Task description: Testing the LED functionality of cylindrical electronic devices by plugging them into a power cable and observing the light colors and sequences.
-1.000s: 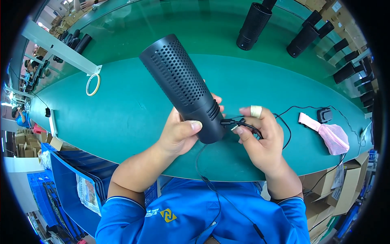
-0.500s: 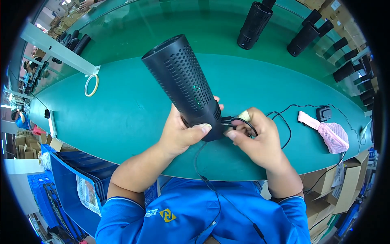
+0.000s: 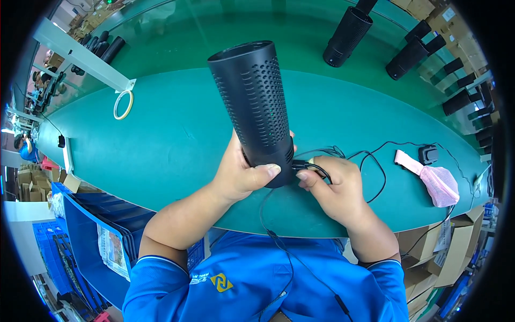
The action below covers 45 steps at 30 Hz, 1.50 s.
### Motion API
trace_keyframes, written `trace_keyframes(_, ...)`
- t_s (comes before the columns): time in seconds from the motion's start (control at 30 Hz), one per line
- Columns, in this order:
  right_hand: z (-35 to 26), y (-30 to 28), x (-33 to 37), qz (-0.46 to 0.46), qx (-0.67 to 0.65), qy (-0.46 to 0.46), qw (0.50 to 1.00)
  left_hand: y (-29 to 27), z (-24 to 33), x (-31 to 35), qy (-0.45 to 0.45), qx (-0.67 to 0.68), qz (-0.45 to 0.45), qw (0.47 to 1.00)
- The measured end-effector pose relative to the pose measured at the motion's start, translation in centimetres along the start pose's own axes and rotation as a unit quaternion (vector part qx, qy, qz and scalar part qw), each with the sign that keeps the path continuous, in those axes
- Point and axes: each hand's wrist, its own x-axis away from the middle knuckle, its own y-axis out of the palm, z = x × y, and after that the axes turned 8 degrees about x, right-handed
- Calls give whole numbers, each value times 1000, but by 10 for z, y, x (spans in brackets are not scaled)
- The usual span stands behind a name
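My left hand (image 3: 241, 174) is wrapped around the lower part of a black cylindrical device (image 3: 255, 102) with a perforated wall and an open top. The device leans slightly, its top farther from me than its base. At the right side of the base, my right hand (image 3: 340, 185) pinches a black cable plug (image 3: 301, 165), which touches the device. How deep the plug sits is hidden by my fingers. From my right hand the black cable (image 3: 384, 174) loops over the green table (image 3: 177, 172).
On the right lie a pink mesh pouch (image 3: 439, 185) and a black adapter (image 3: 428, 154). More black cylinders (image 3: 347, 37) stand at the back right. A tape roll (image 3: 123, 104) rests beside a white post (image 3: 88, 59). Blue bins (image 3: 88, 236) stand left, cardboard boxes (image 3: 456, 247) right.
The device's top has swung right and the device stands straighter. The green lights in its wall show less. My right hand has shifted slightly left and down, still at the plug.
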Motion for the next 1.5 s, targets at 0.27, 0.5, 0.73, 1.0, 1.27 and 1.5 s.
trace_keyframes(0.27, 0, 5, 5, 32, 44, -24, 998, 1, -1, -3, -14, 32, -21, 999)
trace_keyframes(0.5, 11, -7, -8, 30, 74, -13, 997, 12, 2, -12, -23, 21, 18, 999)
trace_keyframes(0.73, 21, -15, -20, 249, 118, -141, 951, -2, 15, -21, -62, 76, 67, 993)
trace_keyframes(1.0, -2, 13, -8, 104, 94, -121, 983, 4, 11, -12, 65, -229, 84, 968)
trace_keyframes(1.27, 10, 22, -10, 84, 130, -122, 980, 2, 3, 3, 75, -363, -4, 929)
trace_keyframes(1.5, 33, 30, -9, 42, 57, -111, 991, 0, 1, -3, 214, -448, -79, 864)
